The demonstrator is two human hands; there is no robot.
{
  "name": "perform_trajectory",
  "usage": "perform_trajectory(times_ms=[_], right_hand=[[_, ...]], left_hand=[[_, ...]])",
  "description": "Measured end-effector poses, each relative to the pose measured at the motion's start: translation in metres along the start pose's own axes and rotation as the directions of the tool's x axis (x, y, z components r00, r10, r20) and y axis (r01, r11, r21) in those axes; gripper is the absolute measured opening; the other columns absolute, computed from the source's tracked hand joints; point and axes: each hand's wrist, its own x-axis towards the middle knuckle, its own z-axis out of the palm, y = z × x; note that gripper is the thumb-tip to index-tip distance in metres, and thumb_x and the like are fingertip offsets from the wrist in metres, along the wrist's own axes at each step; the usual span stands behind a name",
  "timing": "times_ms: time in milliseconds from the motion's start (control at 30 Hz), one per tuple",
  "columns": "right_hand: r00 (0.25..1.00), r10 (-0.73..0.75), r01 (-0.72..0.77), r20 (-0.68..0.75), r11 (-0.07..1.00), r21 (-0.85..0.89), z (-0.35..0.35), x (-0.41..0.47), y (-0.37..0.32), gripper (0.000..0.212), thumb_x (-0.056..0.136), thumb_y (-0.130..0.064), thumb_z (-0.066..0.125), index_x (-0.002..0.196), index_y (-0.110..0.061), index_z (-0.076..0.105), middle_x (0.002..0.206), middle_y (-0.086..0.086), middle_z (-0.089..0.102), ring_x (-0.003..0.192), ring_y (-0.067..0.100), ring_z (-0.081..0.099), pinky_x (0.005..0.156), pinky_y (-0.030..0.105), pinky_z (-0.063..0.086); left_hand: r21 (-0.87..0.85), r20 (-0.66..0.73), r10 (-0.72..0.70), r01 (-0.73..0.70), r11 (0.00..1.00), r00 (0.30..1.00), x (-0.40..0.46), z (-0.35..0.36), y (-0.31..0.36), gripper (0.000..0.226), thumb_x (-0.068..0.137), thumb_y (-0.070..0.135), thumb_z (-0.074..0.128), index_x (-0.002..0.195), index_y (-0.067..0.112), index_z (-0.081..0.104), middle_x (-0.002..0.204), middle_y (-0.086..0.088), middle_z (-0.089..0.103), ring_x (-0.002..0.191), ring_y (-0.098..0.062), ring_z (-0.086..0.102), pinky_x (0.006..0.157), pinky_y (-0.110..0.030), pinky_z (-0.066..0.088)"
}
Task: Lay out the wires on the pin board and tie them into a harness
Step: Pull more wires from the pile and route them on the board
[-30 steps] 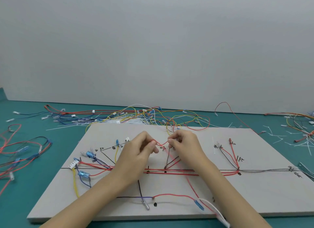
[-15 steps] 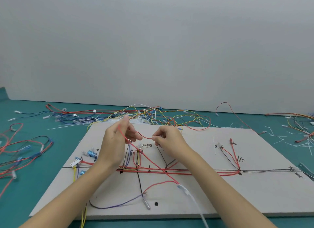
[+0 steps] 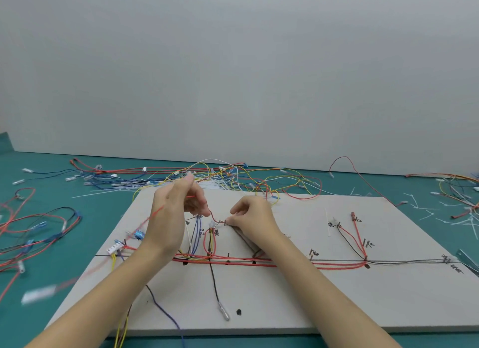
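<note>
**On the pin board: seating one end of a red wire**

On the teal bench (image 3: pixel 108 212) lies the pale pin board (image 3: pixel 337 303), and every place below is given against that board. Beyond its far edge sprawls a loose heap of spare wires (image 3: pixel 233 176) in red, yellow, blue and white; white cable ties (image 3: pixel 425 212) lie scattered off its right side. Along the board's middle line runs the laid bundle of red wires (image 3: pixel 259 263), from the white connector (image 3: pixel 114 249) near the left edge to the junction at the right.

Above that bundle, toward the far half of the board, both hands work one red wire (image 3: pixel 211 212). The left hand (image 3: pixel 171 218), raised off the board, pinches the wire between thumb and fingers; its slack runs back down past the wrist and off the board's left edge, blurred there. The right hand (image 3: pixel 251 218) sits low with its fingertips (image 3: pixel 229 222) closed on the wire's end, right at a marked pin; whether the end is already hooked there cannot be told.

To do this well, I judge the right-hand grip should stay put as the anchor while the left feeds slack gently, keeping the wire low and clear of the neighbouring red-and-yellow loop (image 3: pixel 211 240) just left of the pin.
</note>
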Motion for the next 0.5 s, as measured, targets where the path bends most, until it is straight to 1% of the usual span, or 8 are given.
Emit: perform_trajectory(times_ms=[100,167,200,267,300,367,433,500], right_hand=[[0.999,0.033,-0.033,0.001,0.998,0.044,0.001,0.001,-0.002,0.018,0.068,-0.008,0.083,0.061,-0.016,0.069,0.064,-0.005,0.066,0.062,0.011,0.061,0.066,0.026,0.052],[0.998,0.064,-0.066,0.02,0.993,0.098,-0.002,0.001,-0.003,0.02,0.069,-0.005,0.083,0.057,-0.017,0.071,0.06,-0.002,0.068,0.06,0.014,0.065,0.066,0.028,0.057],[0.996,0.079,-0.084,0.041,0.986,0.144,-0.004,0.002,-0.003,0.018,0.07,-0.003,0.082,0.059,-0.014,0.072,0.059,0.0,0.069,0.057,0.014,0.066,0.063,0.027,0.058],[0.988,0.118,-0.14,0.096,0.954,0.266,-0.006,0.002,-0.004,0.008,0.072,0.003,0.079,0.068,-0.002,0.074,0.056,0.005,0.067,0.05,0.012,0.064,0.053,0.02,0.053],[0.984,0.134,-0.162,0.113,0.943,0.292,-0.007,0.003,-0.005,0.005,0.074,0.005,0.077,0.072,0.002,0.073,0.057,0.007,0.067,0.048,0.012,0.063,0.052,0.018,0.052],[0.982,0.145,-0.173,0.123,0.95,0.261,-0.006,0.004,-0.007,0.002,0.076,0.005,0.075,0.076,0.003,0.073,0.06,0.009,0.066,0.051,0.013,0.062,0.054,0.017,0.052],[0.982,0.136,-0.164,0.129,0.957,0.238,-0.005,0.004,-0.008,0.004,0.078,0.005,0.073,0.077,0.001,0.074,0.06,0.007,0.066,0.051,0.011,0.062,0.054,0.016,0.051],[0.983,0.128,-0.155,0.13,0.961,0.228,-0.004,0.005,-0.007,0.006,0.078,0.005,0.073,0.077,-0.001,0.074,0.058,0.003,0.065,0.049,0.007,0.061,0.052,0.015,0.049]], left_hand=[[0.093,0.023,0.147,-0.149,0.984,0.989,-0.004,0.0,0.0,0.054,0.093,0.036,0.04,0.055,0.0,0.049,0.048,-0.011,0.049,0.046,-0.017,0.047,0.054,-0.025,0.041],[0.174,0.041,0.232,-0.236,0.956,0.972,-0.008,-0.001,-0.001,0.057,0.092,0.041,0.04,0.047,0.006,0.044,0.043,-0.013,0.041,0.044,-0.017,0.039,0.054,-0.025,0.038],[0.208,0.047,0.264,-0.268,0.941,0.963,-0.01,-0.001,-0.001,0.058,0.091,0.041,0.041,0.044,0.009,0.04,0.041,-0.014,0.037,0.042,-0.017,0.034,0.053,-0.026,0.037],[0.235,0.063,0.297,-0.304,0.923,0.953,-0.012,-0.002,0.0,0.057,0.092,0.039,0.043,0.042,0.014,0.034,0.041,-0.014,0.03,0.041,-0.018,0.027,0.046,-0.033,0.027],[0.244,0.075,0.308,-0.317,0.917,0.949,-0.012,-0.002,0.0,0.057,0.093,0.039,0.043,0.043,0.015,0.031,0.042,-0.012,0.027,0.042,-0.018,0.024,0.045,-0.033,0.021],[0.249,0.109,0.301,-0.319,0.914,0.947,-0.014,-0.004,-0.003,0.055,0.092,0.039,0.044,0.046,0.014,0.026,0.045,-0.006,0.019,0.045,-0.016,0.019,0.046,-0.03,0.014],[0.255,0.15,0.296,-0.326,0.91,0.943,-0.016,-0.002,-0.001,0.053,0.091,0.038,0.045,0.05,0.013,0.025,0.048,0.003,0.017,0.047,-0.012,0.017,0.048,-0.026,0.013],[0.284,0.23,0.319,-0.376,0.882,0.92,-0.018,0.0,0.001,0.048,0.091,0.035,0.046,0.052,0.016,0.026,0.051,0.007,0.018,0.048,-0.009,0.018,0.048,-0.024,0.015]])
